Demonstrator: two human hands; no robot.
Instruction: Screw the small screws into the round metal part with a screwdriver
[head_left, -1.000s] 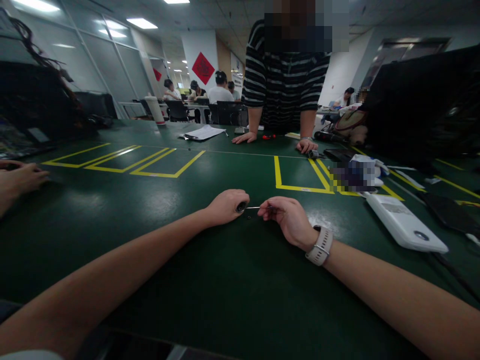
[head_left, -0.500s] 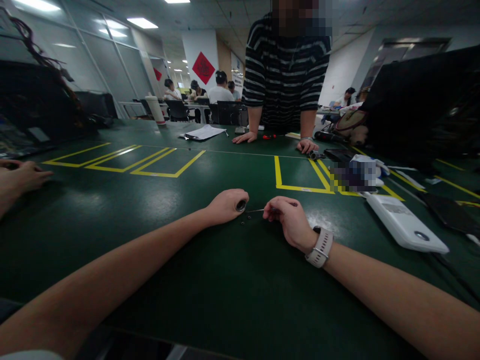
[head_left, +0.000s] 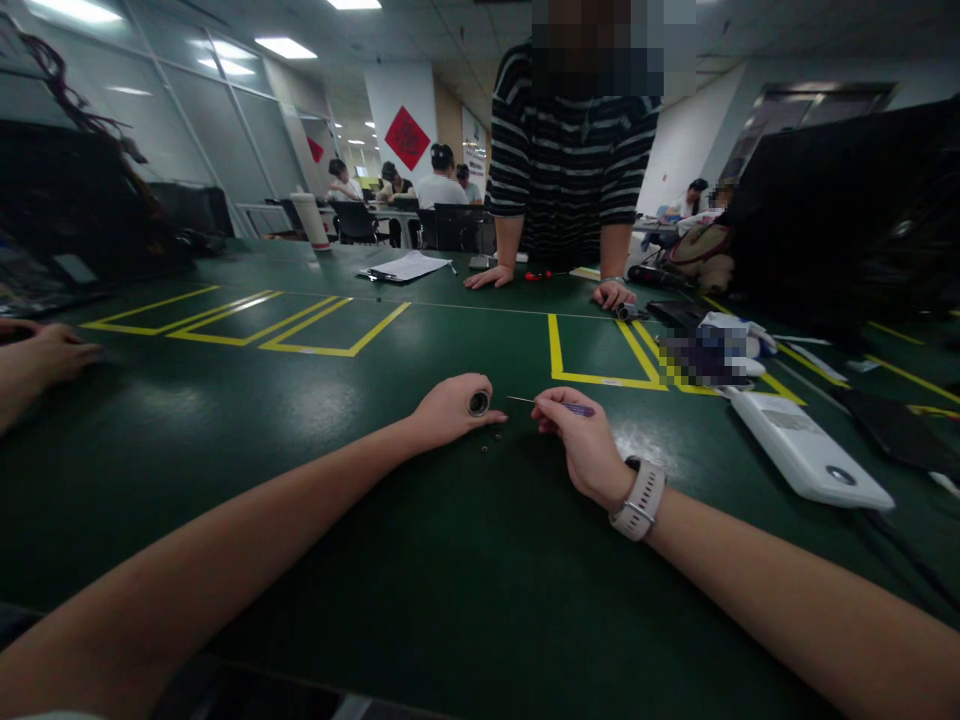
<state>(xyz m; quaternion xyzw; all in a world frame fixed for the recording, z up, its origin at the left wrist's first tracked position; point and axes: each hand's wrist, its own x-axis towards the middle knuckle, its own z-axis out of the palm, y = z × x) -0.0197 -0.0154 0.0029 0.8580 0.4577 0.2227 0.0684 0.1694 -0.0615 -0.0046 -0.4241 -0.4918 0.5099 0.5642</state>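
Observation:
My left hand is closed around a small cylindrical part with a dark hollow end and a metallic rim, which faces me. One digit stretches out below it along the table. To the right, my right hand pinches a thin screwdriver with a purple handle. Its slender shaft points left toward the cylinder, with a gap between the tip and my left hand. Two tiny dark pieces, perhaps nuts, lie on the green table just below my left hand.
Yellow tape outlines mark the table. A white power bank-like device with a cable lies at right. Across the table a person in a striped shirt leans on both hands. Another person's hand rests at far left. Papers and a cup stand farther back.
The screwdriver's tip has risen and its handle now shows more. A digit of my left hand has stretched out to the right under the cylinder, whose open end faces me more.

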